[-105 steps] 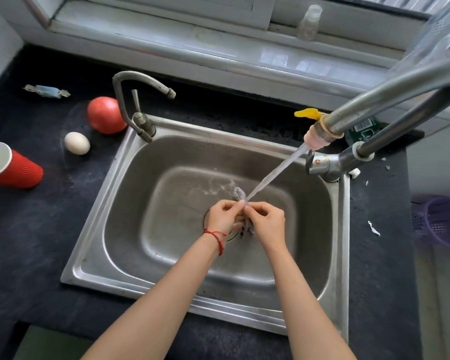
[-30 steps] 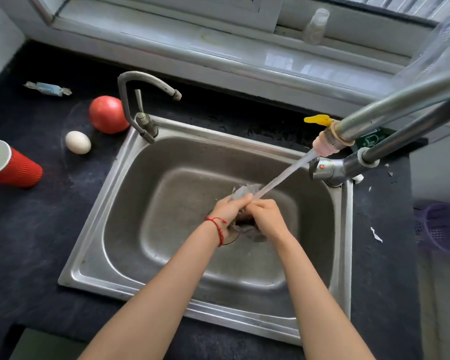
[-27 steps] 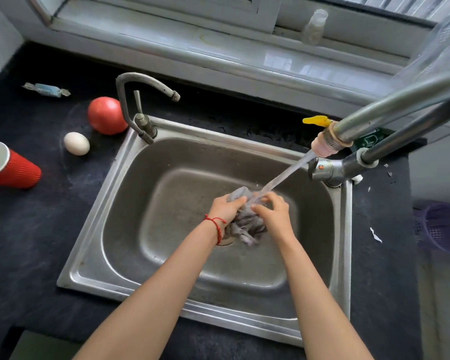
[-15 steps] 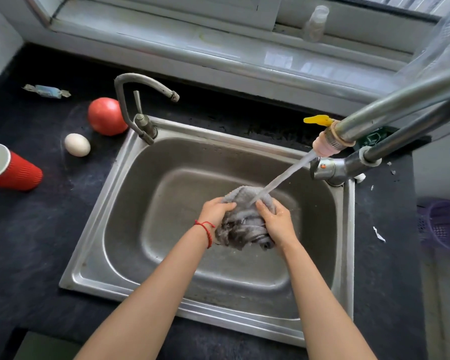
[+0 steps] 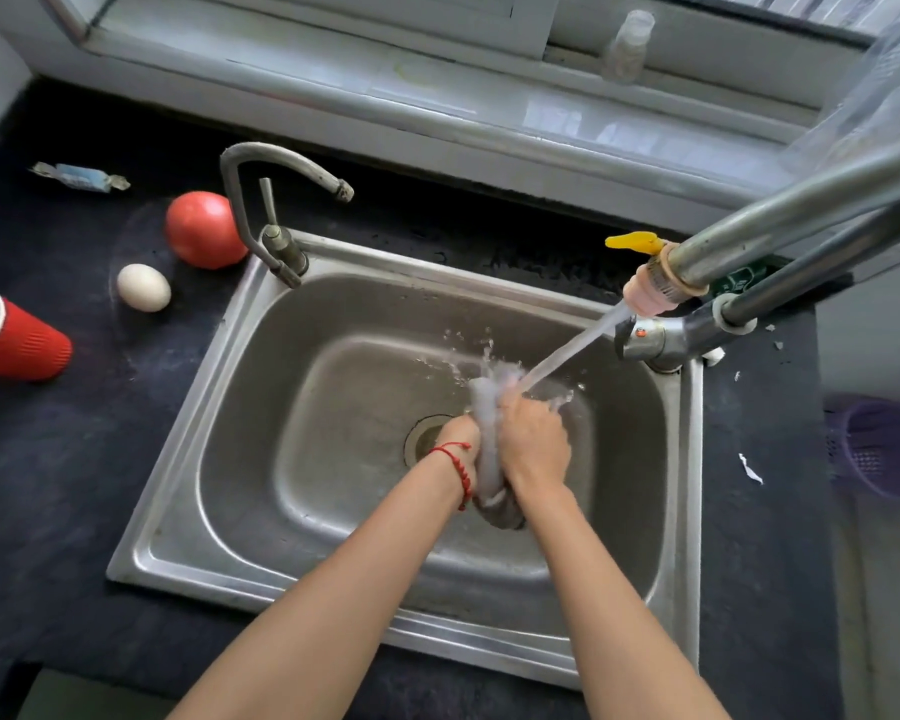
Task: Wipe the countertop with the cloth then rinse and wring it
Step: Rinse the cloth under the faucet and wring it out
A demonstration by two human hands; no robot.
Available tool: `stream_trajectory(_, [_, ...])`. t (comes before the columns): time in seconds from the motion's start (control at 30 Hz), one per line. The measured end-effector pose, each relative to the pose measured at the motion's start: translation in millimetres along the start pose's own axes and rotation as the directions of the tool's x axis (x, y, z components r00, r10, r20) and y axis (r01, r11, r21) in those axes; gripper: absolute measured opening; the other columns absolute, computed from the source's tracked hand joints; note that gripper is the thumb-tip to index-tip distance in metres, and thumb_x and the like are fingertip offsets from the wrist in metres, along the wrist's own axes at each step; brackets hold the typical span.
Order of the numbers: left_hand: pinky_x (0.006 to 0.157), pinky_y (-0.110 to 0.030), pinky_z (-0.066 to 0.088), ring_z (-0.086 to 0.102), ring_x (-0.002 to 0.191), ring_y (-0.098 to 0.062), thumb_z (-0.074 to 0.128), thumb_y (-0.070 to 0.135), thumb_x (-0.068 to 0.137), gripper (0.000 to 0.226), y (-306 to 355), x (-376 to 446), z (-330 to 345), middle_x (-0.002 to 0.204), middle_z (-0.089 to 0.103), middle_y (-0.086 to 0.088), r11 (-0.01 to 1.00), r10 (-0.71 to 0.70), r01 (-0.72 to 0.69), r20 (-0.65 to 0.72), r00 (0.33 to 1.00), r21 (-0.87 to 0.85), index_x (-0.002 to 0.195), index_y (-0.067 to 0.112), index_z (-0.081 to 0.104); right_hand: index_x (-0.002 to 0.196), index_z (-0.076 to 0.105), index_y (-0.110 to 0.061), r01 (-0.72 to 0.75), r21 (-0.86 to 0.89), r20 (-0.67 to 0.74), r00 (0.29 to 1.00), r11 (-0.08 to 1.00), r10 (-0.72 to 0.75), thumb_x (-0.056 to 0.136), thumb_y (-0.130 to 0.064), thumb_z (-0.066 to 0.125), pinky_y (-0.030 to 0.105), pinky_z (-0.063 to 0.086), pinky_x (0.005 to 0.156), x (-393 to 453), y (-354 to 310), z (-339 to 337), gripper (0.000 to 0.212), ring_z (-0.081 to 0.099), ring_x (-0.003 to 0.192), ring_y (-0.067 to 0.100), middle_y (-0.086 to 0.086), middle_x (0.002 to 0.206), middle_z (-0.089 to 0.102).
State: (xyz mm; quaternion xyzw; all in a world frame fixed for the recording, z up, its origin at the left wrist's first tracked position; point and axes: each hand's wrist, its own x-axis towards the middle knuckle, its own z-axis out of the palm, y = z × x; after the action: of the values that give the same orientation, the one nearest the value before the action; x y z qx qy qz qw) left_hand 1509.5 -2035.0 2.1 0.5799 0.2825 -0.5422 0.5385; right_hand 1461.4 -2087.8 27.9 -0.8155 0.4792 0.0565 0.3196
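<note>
- Both hands over the steel sink (image 5: 219,459), at the basin's middle, just right of the drain (image 5: 422,439).
- Left hand (image 5: 458,439), red string bracelet (image 5: 461,472) on the wrist, grip curled round the cloth (image 5: 487,444) from its 9 o'clock side.
- Right hand (image 5: 533,439) grip wrapped round the same cloth from the 3 o'clock side; the hands press together with the cloth bunched between them.
- Cloth is grey and wet: the top end pokes out above the fingers, the bottom end hangs below the wrists.
- Water stream (image 5: 572,350) runs from the pink nozzle (image 5: 650,293) at 2 o'clock and hits the cloth's top, splashing.
- Second tap (image 5: 276,200), dry, at the sink's 11 o'clock corner.
- Dark surface (image 5: 74,485) around the sink: tomato (image 5: 204,228) and egg (image 5: 144,287) at 10 o'clock, red cup (image 5: 22,345) lying on its side at 9 o'clock, wrapped candy (image 5: 81,176) further back.
- Purple basket (image 5: 879,449) at 3 o'clock, off the surface edge.
- Small bottle (image 5: 627,44) on the window ledge at 12 o'clock.
</note>
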Motion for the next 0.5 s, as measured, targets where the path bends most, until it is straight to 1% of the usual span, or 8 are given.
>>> stream_trajectory(0.1, [0.044,-0.017,0.038,0.052,0.046,-0.017,0.032,0.022,0.096,0.045,1,5,-15,0.033,0.046,-0.002,0.999,0.015,-0.018,-0.072,0.997,-0.034,0.053,0.013,0.036,0.087,0.069,-0.006,0.218,-0.006,-0.025,0.976,0.976,-0.218,0.093,-0.044,0.019,0.044,0.049,0.075,-36,-2,17,0.064,0.063,0.090,0.042,0.024,0.093,0.071])
stream_trajectory(0.17, [0.035,-0.015,0.034,0.049,0.033,-0.018,0.029,0.028,0.095,0.053,-5,-2,-15,0.028,0.043,-0.009,0.999,-0.029,0.030,-0.064,0.998,0.015,0.046,0.010,0.039,0.093,0.069,-0.006,0.219,-0.093,-0.020,0.975,0.971,-0.222,0.095,-0.042,0.021,0.046,0.048,0.076,-32,3,14,0.060,0.062,0.092,0.044,0.026,0.095,0.069])
stream_trajectory(0.2, [0.036,-0.016,0.037,0.053,0.037,-0.018,0.032,0.028,0.094,0.049,-9,-7,-12,0.033,0.048,-0.013,0.998,-0.035,0.037,-0.029,0.999,0.044,0.049,0.010,0.043,0.099,0.067,-0.006,0.175,-0.140,-0.021,0.984,0.975,-0.179,0.097,-0.040,0.023,0.046,0.048,0.079,-22,7,10,0.056,0.061,0.095,0.045,0.027,0.099,0.068])
stream_trajectory(0.23, [0.039,-0.017,0.042,0.056,0.043,-0.017,0.036,0.026,0.092,0.042,-12,-7,-8,0.037,0.053,-0.011,0.998,-0.043,0.044,-0.022,0.999,0.048,0.055,0.010,0.046,0.103,0.066,-0.005,0.136,-0.183,-0.027,0.989,0.974,-0.143,0.098,-0.039,0.025,0.047,0.047,0.082,-14,10,4,0.053,0.060,0.097,0.046,0.028,0.102,0.067])
stream_trajectory(0.3, [0.061,-0.026,0.053,0.059,0.059,-0.018,0.043,0.025,0.091,0.029,-12,-12,-2,0.053,0.064,-0.006,0.998,-0.027,0.027,0.005,1.000,0.060,0.068,0.011,0.054,0.105,0.065,-0.003,0.126,-0.243,-0.068,0.987,0.962,-0.146,0.099,-0.036,0.027,0.048,0.047,0.081,0,13,-5,0.050,0.060,0.097,0.047,0.029,0.102,0.066])
stream_trajectory(0.37, [0.079,-0.034,0.051,0.060,0.072,-0.021,0.050,0.024,0.090,0.020,-7,-17,4,0.069,0.068,-0.008,1.000,0.009,-0.011,0.087,0.996,0.022,0.078,0.010,0.059,0.103,0.064,-0.003,0.136,-0.271,-0.122,0.977,0.953,-0.174,0.098,-0.033,0.029,0.047,0.048,0.079,5,11,-11,0.046,0.061,0.096,0.046,0.028,0.100,0.067])
stream_trajectory(0.43, [0.085,-0.037,0.050,0.061,0.082,-0.024,0.055,0.026,0.088,0.020,-2,-21,6,0.086,0.066,-0.010,0.996,0.080,-0.074,0.138,0.987,-0.050,0.096,0.009,0.061,0.105,0.063,-0.006,0.140,-0.183,-0.182,0.968,0.973,-0.173,0.097,-0.032,0.032,0.045,0.048,0.077,12,9,-24,0.041,0.061,0.093,0.044,0.026,0.099,0.067])
stream_trajectory(0.5, [0.081,-0.039,0.049,0.059,0.082,-0.027,0.056,0.030,0.087,0.031,0,-25,5,0.092,0.062,-0.014,0.990,0.113,-0.099,0.138,0.984,-0.105,0.107,0.007,0.059,0.115,0.059,-0.011,0.208,0.018,-0.225,0.954,0.978,-0.199,0.096,-0.028,0.036,0.043,0.046,0.074,22,9,-43,0.034,0.061,0.082,0.036,0.019,0.089,0.068])
